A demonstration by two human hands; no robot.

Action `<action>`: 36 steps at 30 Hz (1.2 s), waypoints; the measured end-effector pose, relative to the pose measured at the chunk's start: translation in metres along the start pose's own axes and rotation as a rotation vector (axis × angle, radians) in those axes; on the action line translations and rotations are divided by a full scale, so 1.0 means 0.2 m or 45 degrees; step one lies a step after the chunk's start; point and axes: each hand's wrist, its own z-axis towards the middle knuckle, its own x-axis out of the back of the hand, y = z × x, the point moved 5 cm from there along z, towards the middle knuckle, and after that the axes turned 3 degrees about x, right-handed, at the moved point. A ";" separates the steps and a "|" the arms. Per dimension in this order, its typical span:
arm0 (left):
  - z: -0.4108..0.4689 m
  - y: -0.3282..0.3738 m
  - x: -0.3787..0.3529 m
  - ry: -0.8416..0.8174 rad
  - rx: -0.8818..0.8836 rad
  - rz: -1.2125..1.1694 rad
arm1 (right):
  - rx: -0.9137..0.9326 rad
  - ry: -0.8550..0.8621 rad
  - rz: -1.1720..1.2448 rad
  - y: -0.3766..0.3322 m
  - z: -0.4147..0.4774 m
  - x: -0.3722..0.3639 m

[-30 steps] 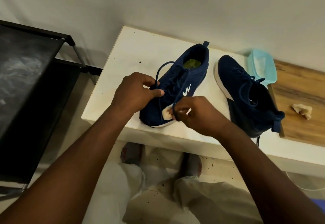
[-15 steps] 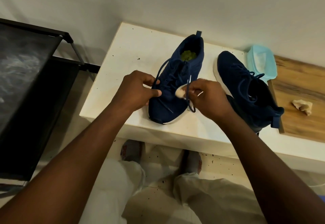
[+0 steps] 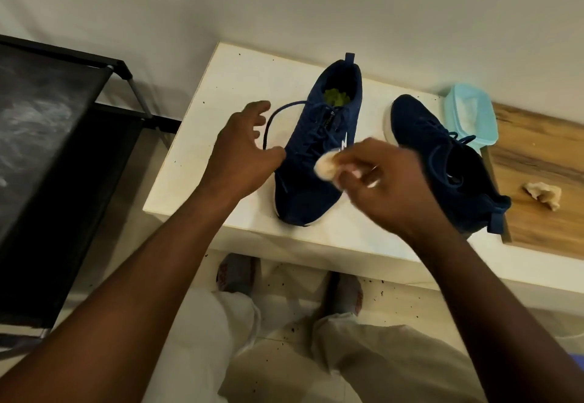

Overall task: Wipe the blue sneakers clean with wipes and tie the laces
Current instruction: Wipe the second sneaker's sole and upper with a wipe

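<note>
My left hand (image 3: 243, 156) hovers released, fingers spread, beside the loose lace (image 3: 268, 124) of the blue sneaker (image 3: 311, 181); my right hand (image 3: 388, 187) pinches a crumpled wipe (image 3: 325, 167) above that sneaker.

I see the left sneaker (image 3: 319, 156) toe-near and the right sneaker (image 3: 442, 162) toe-far, both navy, on the table (image 3: 196, 181), the left's lace (image 3: 268, 124) looping loose, a balled wipe (image 3: 325, 166) pinched above it.

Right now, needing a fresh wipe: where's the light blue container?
Head view, right side: the light blue container sits on the white table behind the right sneaker, beside the wooden board.
</note>
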 end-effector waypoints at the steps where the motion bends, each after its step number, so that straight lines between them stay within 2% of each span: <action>1: -0.01 0.00 -0.03 -0.102 -0.001 0.000 | 0.015 -0.181 -0.078 0.00 -0.01 -0.08; 2: -0.02 0.00 -0.06 -0.213 0.000 0.010 | 0.017 -0.273 -0.170 0.02 -0.02 -0.15; 4: -0.03 -0.01 -0.11 -0.364 -0.015 0.110 | -0.072 -0.206 -0.269 0.09 0.01 -0.17; 6: -0.04 -0.03 -0.13 -0.384 -0.014 0.177 | -0.216 -0.079 -0.282 0.15 0.02 -0.13; 7: -0.03 -0.03 -0.14 -0.377 -0.011 0.179 | -0.235 -0.102 -0.278 0.16 0.02 -0.13; 11: -0.04 -0.01 -0.13 -0.329 -0.031 0.152 | 0.061 -0.523 -0.015 -0.07 -0.06 -0.27; 13: -0.04 -0.01 -0.13 -0.320 -0.023 0.133 | 0.152 -0.607 0.085 -0.09 -0.07 -0.29; 15: -0.05 -0.01 -0.13 -0.327 -0.009 0.115 | 0.133 -0.545 -0.004 0.00 -0.03 -0.26; 19: -0.04 -0.03 -0.13 -0.349 0.027 0.094 | -0.083 -0.077 -0.329 0.22 0.03 -0.09; 21: -0.04 -0.03 -0.13 -0.351 0.030 0.095 | -0.072 -0.028 -0.317 0.21 0.02 -0.08; 24: -0.03 -0.03 -0.12 -0.338 0.027 0.108 | 0.140 -0.405 -0.056 0.04 -0.04 -0.22; 26: -0.03 -0.04 -0.11 -0.319 0.031 0.120 | 0.180 -0.529 0.023 0.00 -0.05 -0.25; 28: -0.01 -0.06 -0.08 -0.264 0.041 0.156 | 0.148 -0.389 -0.052 0.07 -0.01 -0.21; 32: 0.01 -0.06 0.00 -0.013 0.003 0.428 | -0.055 0.092 -0.165 0.23 0.03 -0.02; 36: 0.04 -0.09 0.07 0.282 -0.051 0.539 | -0.021 0.074 -0.182 0.17 0.02 -0.04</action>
